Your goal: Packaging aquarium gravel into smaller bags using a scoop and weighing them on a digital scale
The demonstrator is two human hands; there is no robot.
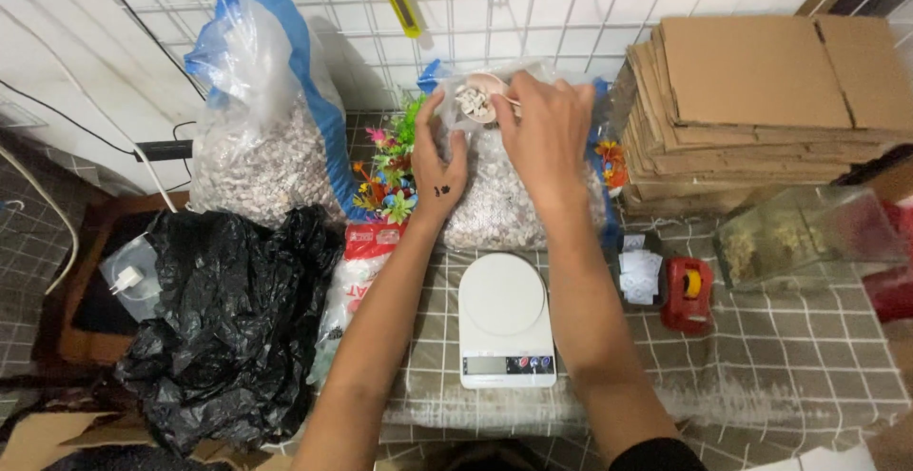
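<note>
1. Grip first: right hand (547, 138) is closed around a small scoop (478, 100) heaped with pale pebbles, held right over the mouth of the clear bag (499, 200). Left hand (436, 162) has its fingers curled on that bag's rim, holding the plastic open.
2. Count of pebble bags: two. The clear one under the hands, packed with light gravel, and a second blue-edged bag (266, 138) standing to the left, also full.
3. One white kitchen scale (504, 319) sits on the tiled counter (789, 357) just in front of the clear bag, platform bare.
4. One black plastic bag (228, 328), crumpled, far left.
5. One stack of flat cardboard (761, 109) on the right, plus one glass tank (808, 233) and one red tape dispenser (688, 292).
</note>
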